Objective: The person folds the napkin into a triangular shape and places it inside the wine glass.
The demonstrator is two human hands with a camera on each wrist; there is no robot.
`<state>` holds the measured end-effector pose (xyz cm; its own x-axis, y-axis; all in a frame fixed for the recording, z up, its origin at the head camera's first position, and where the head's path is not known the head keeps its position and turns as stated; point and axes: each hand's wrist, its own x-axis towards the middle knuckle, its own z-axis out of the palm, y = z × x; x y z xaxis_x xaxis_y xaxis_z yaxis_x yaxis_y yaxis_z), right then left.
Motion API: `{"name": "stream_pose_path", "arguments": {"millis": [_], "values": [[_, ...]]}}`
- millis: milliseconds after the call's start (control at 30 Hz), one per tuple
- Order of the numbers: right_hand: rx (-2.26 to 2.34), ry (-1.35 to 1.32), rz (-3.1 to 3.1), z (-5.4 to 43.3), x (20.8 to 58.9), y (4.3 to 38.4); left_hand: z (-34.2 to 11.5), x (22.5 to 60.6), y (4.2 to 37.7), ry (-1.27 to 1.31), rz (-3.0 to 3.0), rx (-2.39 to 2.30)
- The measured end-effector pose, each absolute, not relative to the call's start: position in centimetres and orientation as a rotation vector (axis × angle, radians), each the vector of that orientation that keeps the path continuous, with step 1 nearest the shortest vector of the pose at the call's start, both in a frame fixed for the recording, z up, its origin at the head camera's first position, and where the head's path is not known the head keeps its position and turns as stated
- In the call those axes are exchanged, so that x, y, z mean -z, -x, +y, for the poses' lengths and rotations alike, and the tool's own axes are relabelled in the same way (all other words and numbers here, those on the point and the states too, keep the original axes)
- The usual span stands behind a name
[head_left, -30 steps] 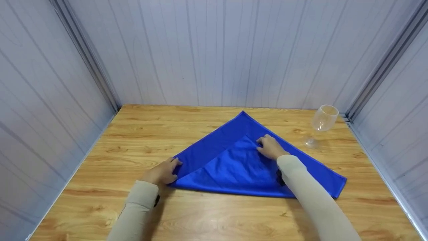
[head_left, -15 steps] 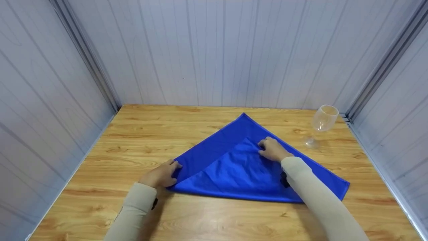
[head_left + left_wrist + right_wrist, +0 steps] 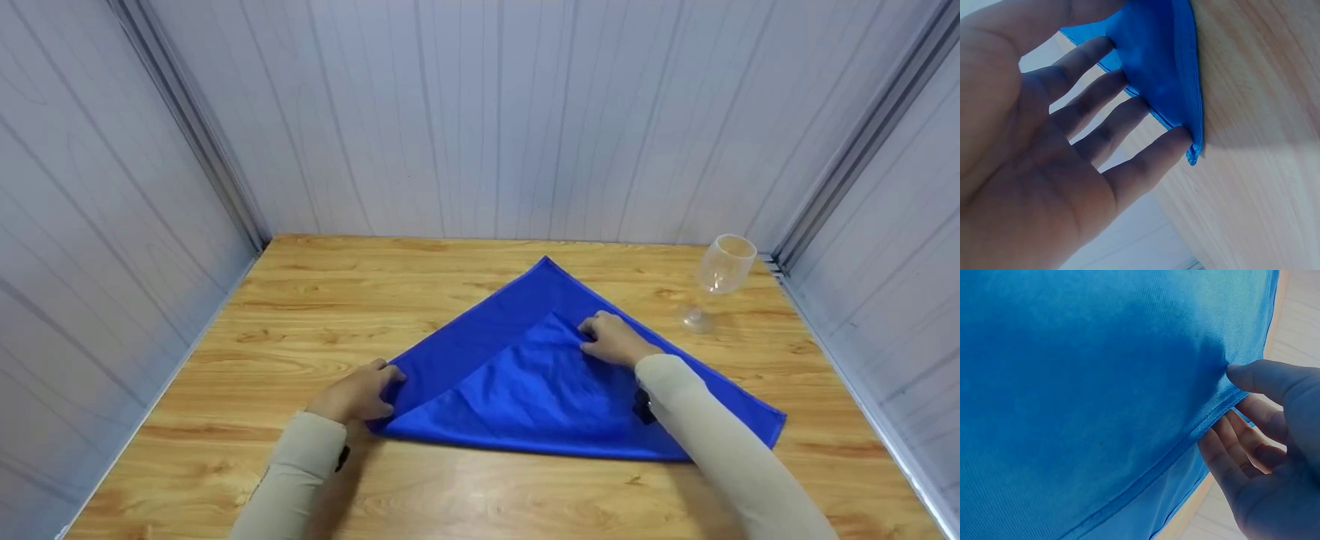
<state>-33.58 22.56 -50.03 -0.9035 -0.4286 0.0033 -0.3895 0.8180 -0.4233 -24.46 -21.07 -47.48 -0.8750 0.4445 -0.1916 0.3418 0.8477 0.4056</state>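
Observation:
A shiny blue cloth (image 3: pixel 517 390) lies folded on the table, its upper layer turned over the lower one, with a point at the far side. At its left corner my left hand (image 3: pixel 358 391) rests fingertips on the fabric. The left wrist view shows these fingers (image 3: pixel 1123 152) spread and nearly straight along the hem. My right hand (image 3: pixel 615 339) pinches the edge of the upper layer near its tip. In the right wrist view the thumb (image 3: pixel 1252 376) presses on top while the other fingers go under the hem; their tips are partly hidden.
An upright stemmed wine glass (image 3: pixel 724 270) stands at the back right of the wood-grain table (image 3: pixel 480 495), to the right of the cloth. Pale panelled walls (image 3: pixel 480 120) enclose the table at the back and both sides.
The cloth has slid slightly toward me, its far point and front edge both nearer. Both hands have shifted a little nearer with it. The glass has stayed in place.

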Motion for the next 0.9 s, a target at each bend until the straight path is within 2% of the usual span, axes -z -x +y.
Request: {"name": "stream_pose_path", "arguments": {"millis": [400,667,900], "values": [[0.628,0.646,2.913,22.7,50.0,33.3,-24.7,48.7,26.6,-0.576,2.841,-0.734],[0.617,0.647,2.918,22.7,49.9,33.4,-27.2,49.2,26.2,-0.442,2.845,-0.813],[0.611,0.65,2.914,22.7,49.9,33.4,-27.6,48.9,25.8,-0.385,2.83,-0.872]]}}
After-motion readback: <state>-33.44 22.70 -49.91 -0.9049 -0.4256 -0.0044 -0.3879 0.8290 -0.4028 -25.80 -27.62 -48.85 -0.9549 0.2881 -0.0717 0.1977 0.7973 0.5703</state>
